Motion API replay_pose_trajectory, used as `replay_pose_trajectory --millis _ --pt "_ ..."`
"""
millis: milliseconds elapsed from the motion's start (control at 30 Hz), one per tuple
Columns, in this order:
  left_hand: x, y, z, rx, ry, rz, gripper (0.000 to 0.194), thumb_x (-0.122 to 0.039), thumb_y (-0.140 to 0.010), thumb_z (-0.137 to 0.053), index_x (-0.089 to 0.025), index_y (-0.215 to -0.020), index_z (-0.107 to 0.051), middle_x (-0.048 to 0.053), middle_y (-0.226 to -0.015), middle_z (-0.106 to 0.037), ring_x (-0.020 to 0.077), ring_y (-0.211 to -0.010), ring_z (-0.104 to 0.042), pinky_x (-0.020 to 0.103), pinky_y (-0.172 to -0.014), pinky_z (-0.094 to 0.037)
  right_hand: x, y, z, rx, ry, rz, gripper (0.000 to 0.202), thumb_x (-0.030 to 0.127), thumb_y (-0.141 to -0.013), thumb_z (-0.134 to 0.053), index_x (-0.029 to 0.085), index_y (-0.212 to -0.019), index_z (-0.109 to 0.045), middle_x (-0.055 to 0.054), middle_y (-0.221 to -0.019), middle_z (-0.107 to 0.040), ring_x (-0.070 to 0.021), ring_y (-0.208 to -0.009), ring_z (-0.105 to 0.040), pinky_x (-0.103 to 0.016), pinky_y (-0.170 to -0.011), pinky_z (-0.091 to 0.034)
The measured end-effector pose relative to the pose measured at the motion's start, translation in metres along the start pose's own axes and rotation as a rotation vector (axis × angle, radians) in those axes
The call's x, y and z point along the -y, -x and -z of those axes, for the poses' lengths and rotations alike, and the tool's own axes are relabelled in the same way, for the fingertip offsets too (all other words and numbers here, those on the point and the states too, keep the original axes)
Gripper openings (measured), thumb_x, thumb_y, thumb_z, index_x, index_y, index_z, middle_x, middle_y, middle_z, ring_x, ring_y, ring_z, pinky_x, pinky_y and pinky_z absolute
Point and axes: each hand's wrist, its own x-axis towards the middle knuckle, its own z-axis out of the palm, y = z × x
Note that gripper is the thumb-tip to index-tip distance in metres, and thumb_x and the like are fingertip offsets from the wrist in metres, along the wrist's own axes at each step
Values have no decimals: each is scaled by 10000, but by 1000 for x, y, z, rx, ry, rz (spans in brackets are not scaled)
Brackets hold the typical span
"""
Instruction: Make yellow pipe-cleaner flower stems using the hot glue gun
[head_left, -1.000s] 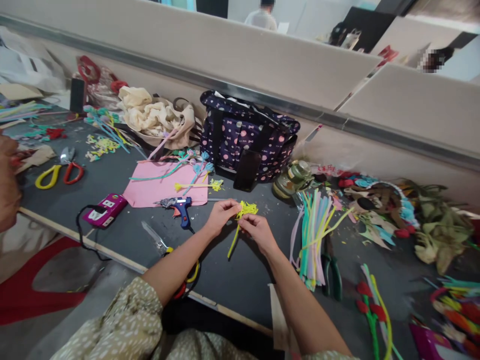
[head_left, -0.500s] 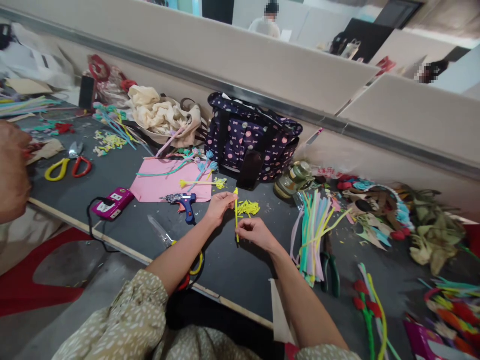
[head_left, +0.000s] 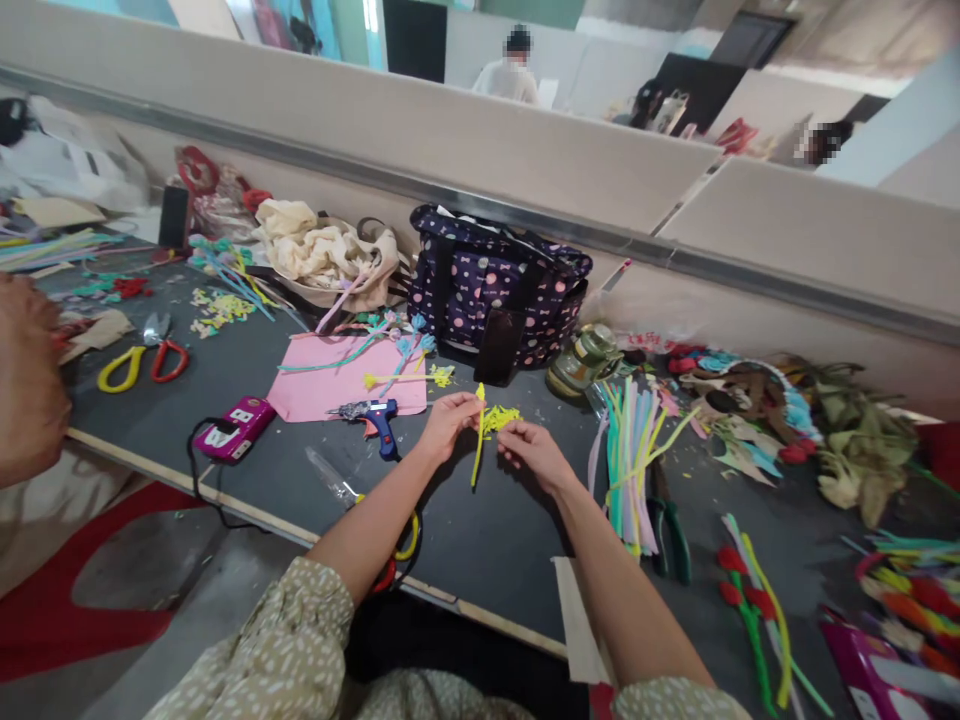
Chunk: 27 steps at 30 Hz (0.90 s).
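My left hand (head_left: 452,422) pinches a yellow pipe cleaner (head_left: 478,455) near its top, holding it nearly upright with the lower end hanging free. A thicker yellow tip rises above the fingers. Just right of the stem lies a small heap of short yellow pieces (head_left: 496,418) on the dark table. My right hand (head_left: 536,455) is at the heap's right edge, apart from the stem. Its thumb and fingers are drawn together, and whatever may be between them is too small to tell.
A blue glue gun (head_left: 379,422) lies on pink paper (head_left: 319,375). Scissors (head_left: 409,540) sit partly under my left forearm. Pipe cleaners (head_left: 628,470) and green-handled pliers (head_left: 670,530) lie to the right. Behind stand a dark patterned bag (head_left: 480,270) and a jar (head_left: 581,362). Another person's arm (head_left: 30,385) is at left.
My right hand has let go of the stem's lower part and moved up and right to the yellow heap. My left hand still holds the stem. The view has shifted slightly.
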Motion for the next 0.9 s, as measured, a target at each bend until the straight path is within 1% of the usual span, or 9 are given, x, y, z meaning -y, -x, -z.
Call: replay_pose_trajectory --millis 67,167,333,433,533,633,733,833,900 --pt "1 0 -1 11 -28 29 223 -298 -607 -784 -130 -686 -661 -15 -577 -572 68 -502 -492 206 -528 -397 0 -4 2 -120 -80 73 334 401 -650 -762 180 -867 -635 7 -712 -646 -76 -512 -512 -172 -426 -368" --pt "2 1 -3 39 -79 87 231 -297 -593 -789 -126 -660 -649 -13 -572 -565 66 -495 -488 200 -518 -388 -1 -6 5 -193 -118 111 326 441 -693 -721 171 -866 -660 -5 -714 -648 -65 -479 -474 -179 -420 -364" --pt "9 5 -6 158 -163 187 242 -317 -611 -777 -120 -637 -639 -9 -546 -544 69 -473 -472 209 -501 -370 1 -4 2 -151 -152 147 339 485 -718 -698 163 -824 -681 4 -688 -614 -66 -501 -472 -174 -418 -354" --pt "12 7 -8 216 -223 250 221 -290 -604 -775 -112 -646 -650 -2 -558 -556 66 -477 -466 210 -505 -357 4 -2 0 -122 -170 148 316 467 -709 -715 159 -761 -666 37 -592 -551 -57 -476 -442 -172 -426 -343" --pt "14 8 -10 221 -261 258 205 -278 -593 -770 -115 -640 -655 -11 -538 -544 63 -468 -441 214 -502 -342 6 -1 -1 -102 -159 146 322 461 -687 -732 152 -683 -642 46 -558 -532 -51 -453 -424 -181 -432 -331" --pt "14 8 -11 199 -275 251 198 -280 -591 -765 -123 -640 -656 -20 -511 -530 68 -457 -433 221 -499 -337 7 -1 -1 -124 -145 157 347 474 -672 -736 149 -650 -616 46 -551 -525 -55 -448 -411 -192 -431 -312" --pt "14 8 -12 188 -276 235 182 -254 -584 -769 -123 -636 -654 -19 -521 -541 66 -464 -441 220 -512 -349 6 -1 -2 -157 -128 227 350 474 -681 -728 150 -636 -603 51 -536 -502 -58 -457 -391 -198 -443 -291" --pt "14 9 -12 208 -235 256 187 -256 -592 -773 -127 -657 -653 -16 -544 -560 71 -465 -460 232 -526 -380 5 -2 -3 -186 -128 290 324 455 -700 -722 153 -645 -620 46 -549 -518 -62 -472 -399 -203 -460 -305" --pt "13 10 -12 225 -189 277 198 -273 -608 -770 -130 -667 -646 -9 -566 -576 81 -471 -484 242 -531 -398 4 -3 -4 -181 -150 277 323 460 -712 -714 155 -653 -629 35 -564 -545 -65 -475 -428 -203 -465 -339"
